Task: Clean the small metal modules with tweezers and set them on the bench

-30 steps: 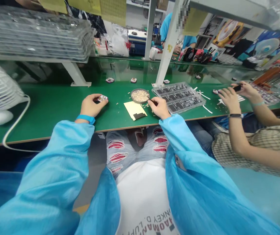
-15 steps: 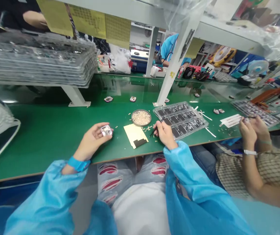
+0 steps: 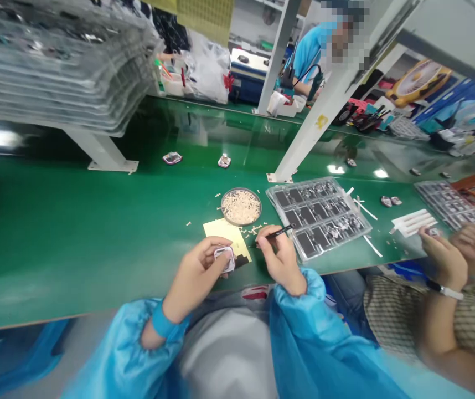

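Plastic trays (image 3: pixel 63 77), clear and blurred, rise in a tall stack at upper left, above a green workbench (image 3: pixel 75 238) crossed by white metal supports. Beside the foot of the nearer support (image 3: pixel 100 149) lies a small purple-edged module (image 3: pixel 172 158).

At center, a worker in bright blue sleeves holds a rounded-square case (image 3: pixel 226 259) low over the bench's near edge. The left hand (image 3: pixel 198 271), a blue band (image 3: pixel 165 321) at its wrist, pinches the case, thumb across its face and fingers curled behind. A second small module (image 3: pixel 223 161) sits farther back. Just past the case, a yellow sheet (image 3: pixel 218 229) carries a black strip (image 3: pixel 243 259), partly hidden by the case; at the sheet's far edge stands a round dish (image 3: pixel 241 206) of tiny beige pieces, others strewn nearby.

The right hand (image 3: pixel 281 260) grips slim black tweezers (image 3: pixel 279 231), thumb and fingers pressed together around them, points aimed left toward the sheet; whether the points meet cannot be told. Just right, a clear compartment tray (image 3: pixel 318 219) holds three rows of dark rectangular parts, white strips (image 3: pixel 372 246) beside it. Beyond are two modules (image 3: pixel 386 201) side by side and a white card (image 3: pixel 414 223). At far right, a co-worker's hand (image 3: pixel 447 260) holds a small part above the bench.
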Demonstrator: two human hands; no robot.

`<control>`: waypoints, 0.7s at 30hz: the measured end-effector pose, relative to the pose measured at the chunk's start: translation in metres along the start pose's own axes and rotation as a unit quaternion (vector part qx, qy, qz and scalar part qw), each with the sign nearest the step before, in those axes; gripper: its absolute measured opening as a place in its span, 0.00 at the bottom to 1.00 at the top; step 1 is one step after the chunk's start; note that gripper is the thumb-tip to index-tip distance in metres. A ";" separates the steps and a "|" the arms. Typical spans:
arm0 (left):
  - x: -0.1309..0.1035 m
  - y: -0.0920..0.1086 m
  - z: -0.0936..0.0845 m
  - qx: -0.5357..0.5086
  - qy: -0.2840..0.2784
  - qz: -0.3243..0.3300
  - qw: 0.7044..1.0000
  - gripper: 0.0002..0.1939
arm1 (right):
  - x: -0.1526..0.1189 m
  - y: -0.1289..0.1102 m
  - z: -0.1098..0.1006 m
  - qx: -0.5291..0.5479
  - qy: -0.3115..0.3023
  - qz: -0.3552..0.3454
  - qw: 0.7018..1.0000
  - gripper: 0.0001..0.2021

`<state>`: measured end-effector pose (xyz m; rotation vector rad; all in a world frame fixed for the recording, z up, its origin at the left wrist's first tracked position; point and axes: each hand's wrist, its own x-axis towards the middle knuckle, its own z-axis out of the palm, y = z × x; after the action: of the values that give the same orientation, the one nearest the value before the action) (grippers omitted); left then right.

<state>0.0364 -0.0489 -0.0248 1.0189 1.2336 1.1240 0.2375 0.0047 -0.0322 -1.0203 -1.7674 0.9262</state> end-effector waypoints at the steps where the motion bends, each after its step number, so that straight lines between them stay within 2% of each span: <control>1: -0.001 -0.001 0.001 0.011 -0.005 -0.001 1.000 0.15 | -0.001 -0.001 -0.001 -0.012 -0.011 -0.013 1.000 0.03; 4: -0.003 -0.005 0.002 0.092 -0.006 0.006 0.996 0.14 | -0.001 -0.003 -0.003 -0.025 -0.069 -0.041 0.996 0.02; 6: -0.002 -0.007 0.000 0.177 0.002 0.016 0.984 0.12 | 0.000 -0.003 -0.004 -0.009 -0.068 -0.041 0.997 0.02; 9: 0.001 -0.007 -0.001 0.282 0.012 0.024 0.959 0.12 | 0.005 0.000 -0.006 0.046 -0.038 0.006 0.998 0.02; 11: 0.003 -0.006 -0.001 0.310 0.010 0.023 0.950 0.13 | 0.008 0.004 -0.007 0.076 -0.061 0.054 0.994 0.04; 14: 0.005 -0.006 -0.002 0.284 -0.007 0.024 0.958 0.13 | 0.011 0.007 -0.008 0.074 -0.102 0.090 0.988 0.05; 21: 0.007 -0.005 -0.009 0.144 -0.070 -0.022 0.987 0.13 | 0.010 0.009 -0.011 0.073 -0.117 0.091 0.986 0.05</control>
<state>0.0277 -0.0430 -0.0320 1.2585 1.3218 0.8380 0.2469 0.0185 -0.0330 -1.0233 -1.7861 1.3166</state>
